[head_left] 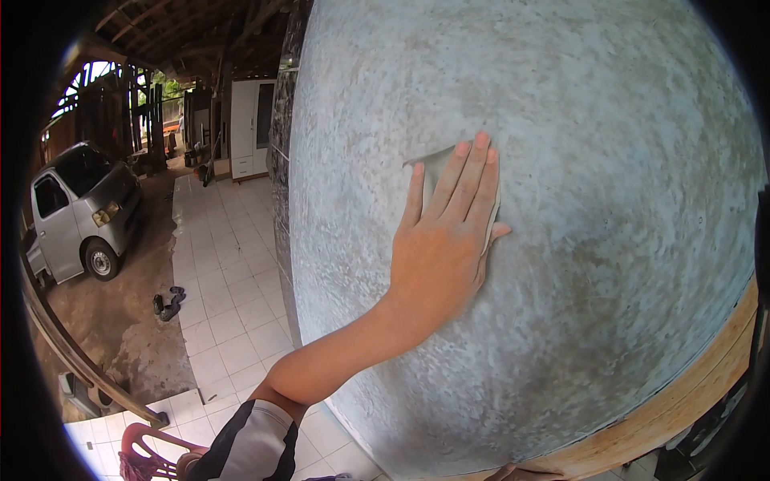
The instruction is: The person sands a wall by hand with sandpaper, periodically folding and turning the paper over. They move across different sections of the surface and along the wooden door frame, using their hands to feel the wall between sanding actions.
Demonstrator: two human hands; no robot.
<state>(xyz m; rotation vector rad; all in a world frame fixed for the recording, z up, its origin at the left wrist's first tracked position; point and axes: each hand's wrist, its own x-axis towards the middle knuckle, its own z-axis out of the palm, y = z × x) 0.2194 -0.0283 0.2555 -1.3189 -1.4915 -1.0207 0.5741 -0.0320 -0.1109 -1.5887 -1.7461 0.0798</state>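
Note:
My left hand (445, 240) lies against a large blue-grey mottled wall surface (601, 160), fingers pointing up. Under its palm and fingers is a thin grey sheet that looks like sandpaper (433, 172); one corner shows past the fingers on the left and a strip runs along the right side by the thumb. The hand presses this sheet to the surface. At the bottom edge, only a small part of my right hand (521, 474) shows, by the wooden edging; its fingers are mostly cut off by the frame.
Wooden edging (666, 401) runs along the surface's lower right. At left are a silver van (84, 208), white floor tiles (228, 280), sandals (170, 305) and a wooden rail (88, 361). A red chair (140, 441) stands lower left, a white cabinet (245, 128) behind.

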